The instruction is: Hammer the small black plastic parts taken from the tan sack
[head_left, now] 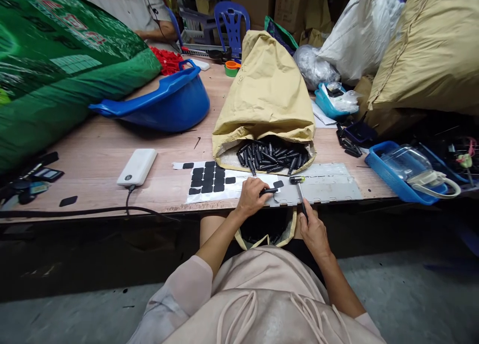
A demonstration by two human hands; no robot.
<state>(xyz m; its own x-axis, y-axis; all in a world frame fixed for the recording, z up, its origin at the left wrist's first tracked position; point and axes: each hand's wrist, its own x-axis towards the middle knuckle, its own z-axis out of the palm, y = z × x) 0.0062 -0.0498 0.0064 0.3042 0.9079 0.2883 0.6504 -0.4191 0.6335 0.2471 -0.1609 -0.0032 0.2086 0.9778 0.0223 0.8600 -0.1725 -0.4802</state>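
Note:
My left hand (251, 196) is closed on a black pen-like tube (268, 190) near the table's front edge. A small hammer (300, 193) is gripped by its handle in my right hand (315, 232); its head rests over or just above a grey board (333, 182). Beside my left hand lies a white sheet (194, 197) carrying rows of black rounded squares (208, 177). Just behind my hands a tan sack (267, 94) lies with its mouth towards me, full of black tubes (271, 154). A second open bag (291, 229) sits between my legs, with dark contents.
A blue basin (164, 102) and a white power bank (137, 167) with a cable stand to the left. Blue trays (404, 177) and large sacks (430, 50) crowd the right. A green bag (67, 60) fills the far left, with another person (130, 10) behind it.

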